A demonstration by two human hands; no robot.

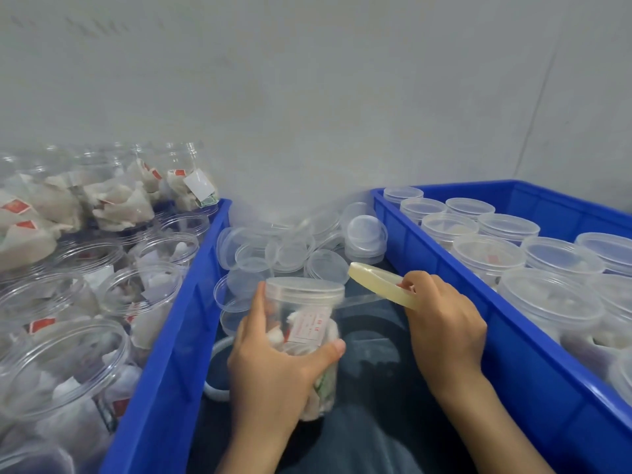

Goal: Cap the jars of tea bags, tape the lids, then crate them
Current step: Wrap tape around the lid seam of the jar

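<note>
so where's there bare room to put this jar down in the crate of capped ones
Only at the right crate's far end: bare blue floor between the last capped jars and the back wall. Nearer, jars stand packed together. The left crate is crowded with open jars.

In my left hand [273, 367] sits a clear round plastic jar [302, 340] with a frosted translucent lid, white tea bags inside, one white tag printed in red; my right hand [444, 323] holds a pale yellowish roll of clear tape [383, 289]. Both rectangular plastic crates, left [164, 336] and right [478, 302], are bright blue. The heap of loose round lids [290, 248] is milky translucent, the wall [307, 80] plain pale grey, and the uncapped jars' [102, 268] tags show red and white.
</note>
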